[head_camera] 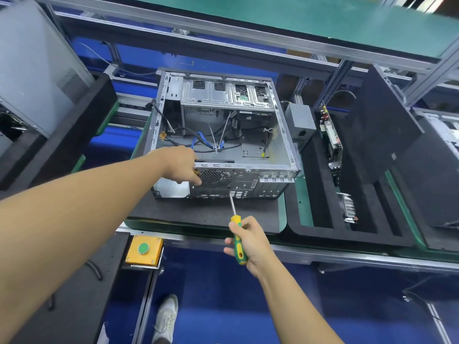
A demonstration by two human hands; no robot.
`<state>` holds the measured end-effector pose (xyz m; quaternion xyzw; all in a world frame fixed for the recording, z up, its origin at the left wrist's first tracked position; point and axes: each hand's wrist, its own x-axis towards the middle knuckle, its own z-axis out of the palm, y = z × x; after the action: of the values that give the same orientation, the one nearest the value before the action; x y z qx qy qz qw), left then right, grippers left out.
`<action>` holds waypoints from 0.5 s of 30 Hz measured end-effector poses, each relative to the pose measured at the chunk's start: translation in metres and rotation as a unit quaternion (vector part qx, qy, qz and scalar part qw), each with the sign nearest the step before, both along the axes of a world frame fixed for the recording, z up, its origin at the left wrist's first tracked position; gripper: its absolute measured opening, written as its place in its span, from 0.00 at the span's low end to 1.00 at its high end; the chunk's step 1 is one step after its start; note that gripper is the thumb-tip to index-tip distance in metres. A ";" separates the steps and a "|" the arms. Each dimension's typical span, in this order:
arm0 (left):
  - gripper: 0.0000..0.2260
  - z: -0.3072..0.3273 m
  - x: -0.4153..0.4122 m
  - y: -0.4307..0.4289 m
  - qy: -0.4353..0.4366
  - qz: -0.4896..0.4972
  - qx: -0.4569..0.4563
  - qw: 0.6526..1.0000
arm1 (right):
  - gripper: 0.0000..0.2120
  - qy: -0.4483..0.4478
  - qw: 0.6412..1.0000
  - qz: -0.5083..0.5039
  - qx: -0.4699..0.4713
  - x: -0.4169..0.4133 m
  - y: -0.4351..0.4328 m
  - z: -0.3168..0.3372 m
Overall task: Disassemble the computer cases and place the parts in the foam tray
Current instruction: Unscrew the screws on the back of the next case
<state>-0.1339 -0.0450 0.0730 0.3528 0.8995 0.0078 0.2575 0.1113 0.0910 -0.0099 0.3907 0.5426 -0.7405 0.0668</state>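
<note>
An open grey computer case (258, 135) lies on a black foam mat (213, 214), its inside holding loose black and blue cables (198, 142). My left hand (182, 167) grips the case's rear top edge beside the fan grille (216, 178), thumb on the rear panel and fingertips hidden. A small orange part shows under the fingers. My right hand (248, 242) holds a green and yellow screwdriver (238, 240), whose tip touches the rear panel below the grille. The black foam tray (320, 229) stands to the right of the case.
The foam tray holds a grey power supply (299, 120), a circuit board (331, 137) and a finned heatsink (349, 207). A black side panel (380, 130) leans at the right. Another case (37, 68) stands far left. A yellow box with a green button (143, 249) sits on the bench's front rail.
</note>
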 end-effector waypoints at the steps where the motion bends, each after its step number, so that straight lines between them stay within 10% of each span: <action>1: 0.19 0.000 0.000 0.000 -0.001 -0.001 0.001 1.000 | 0.11 -0.006 1.000 0.004 -0.004 -0.001 -0.001 0.001; 6: 0.19 0.002 0.001 0.000 -0.004 -0.001 0.002 1.000 | 0.17 0.005 0.988 0.015 -0.157 -0.004 0.002 0.009; 15: 0.19 0.005 0.004 0.001 -0.012 0.004 0.001 1.000 | 0.12 0.003 1.000 0.009 0.008 0.001 -0.003 -0.001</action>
<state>-0.1304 -0.0445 0.0783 0.3496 0.8976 0.0138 0.2682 0.1119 0.0881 -0.0113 0.3837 0.5524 -0.7368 0.0687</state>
